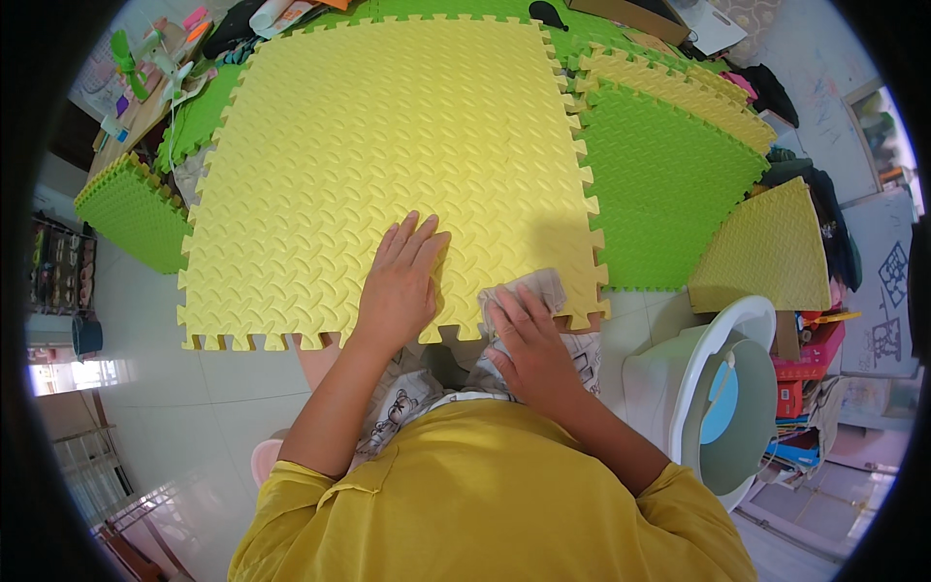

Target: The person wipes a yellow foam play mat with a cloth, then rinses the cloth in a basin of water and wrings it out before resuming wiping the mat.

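Note:
Before me lies a large yellow interlocking foam mat (407,145), with a raised tread pattern and jigsaw-toothed edges. My left hand (400,291) rests palm down on its near part, fingers extended, holding nothing. At the near right edge, my right hand (531,342) has a folded greyish cloth (542,287) under its fingers, against the mat's surface. The cloth hangs partly over the toothed edge. My palm hides some of it.
Green foam mats (662,189) lean at the right, with a yellow mat (771,247) beyond. A green-and-yellow mat stack (138,211) stands left. Near my right arm is a white-rimmed tub (691,378) with water. A desk (134,142) holds a small fan (131,65).

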Demonstrator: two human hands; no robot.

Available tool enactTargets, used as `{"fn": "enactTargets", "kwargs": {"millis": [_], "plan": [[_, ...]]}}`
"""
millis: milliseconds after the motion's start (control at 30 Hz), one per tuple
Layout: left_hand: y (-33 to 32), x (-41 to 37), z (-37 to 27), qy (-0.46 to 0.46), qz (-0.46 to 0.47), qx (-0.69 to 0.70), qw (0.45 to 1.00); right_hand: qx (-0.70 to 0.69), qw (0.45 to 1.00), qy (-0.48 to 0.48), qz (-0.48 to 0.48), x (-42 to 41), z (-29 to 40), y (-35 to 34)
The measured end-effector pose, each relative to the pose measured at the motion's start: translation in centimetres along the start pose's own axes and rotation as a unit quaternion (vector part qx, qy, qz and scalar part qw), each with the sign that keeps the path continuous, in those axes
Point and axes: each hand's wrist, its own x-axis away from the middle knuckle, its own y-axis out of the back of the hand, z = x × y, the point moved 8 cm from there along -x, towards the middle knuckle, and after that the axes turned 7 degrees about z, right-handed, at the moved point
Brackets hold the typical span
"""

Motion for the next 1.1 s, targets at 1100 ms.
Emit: {"fn": "enactTargets", "kwargs": {"millis": [1100], "plan": [[-0.1, 0.0, -0.1, 0.0, 0.001, -0.007, 1.0, 0.002, 0.999, 0.047, 0.016, -1.3, 1.7, -2.0]]}}
